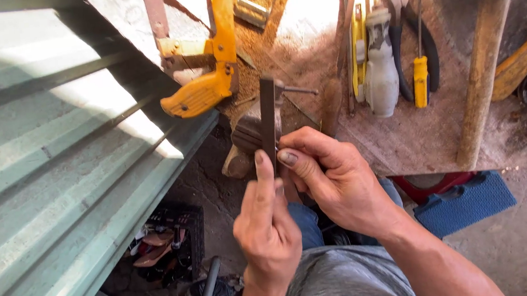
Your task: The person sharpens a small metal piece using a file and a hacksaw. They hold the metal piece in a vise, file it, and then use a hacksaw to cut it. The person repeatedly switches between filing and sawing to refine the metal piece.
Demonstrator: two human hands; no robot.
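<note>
- The dark metal bar point(267, 113) is standing upright in the bench vise point(255, 129), already clamped.
- The left hand point(267, 227) and right hand point(333, 177) are both pinching its near end; no further work is showing.

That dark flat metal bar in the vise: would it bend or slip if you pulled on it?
The dark flat metal bar looks rigid, probably steel, so bending seems unlikely. Its smooth faces may be slippery. Both the left hand and right hand pinch it.

Single head view, looking steeply down, close over workbench point(415, 135) edge; facing forward
</note>
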